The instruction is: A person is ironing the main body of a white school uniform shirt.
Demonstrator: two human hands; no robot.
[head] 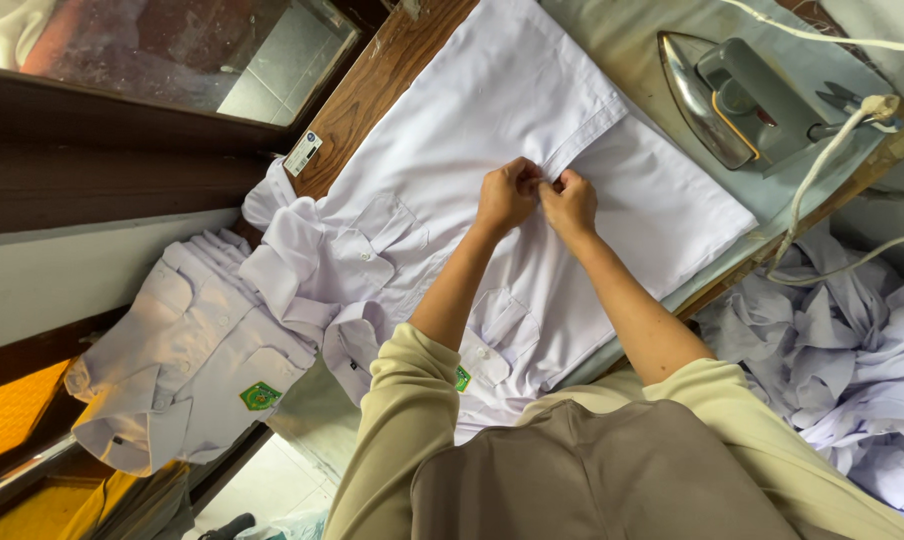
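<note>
**Hands meet at a shirt's front placket**

While a white uniform shirt lies spread flat over the padded ironing board, both hands pinch closed on its front edge, the left hand and right hand touching fingertip to fingertip at mid-placket, seemingly at a button. The smooth, thin cotton shows two flapped chest pockets near the person's body. A grey electric iron sits tipped on its side at the board's far end, its soleplate off the cloth, white cord trailing. Finished shirts are stacked to the left; a crumpled pile waits on the right.
</note>
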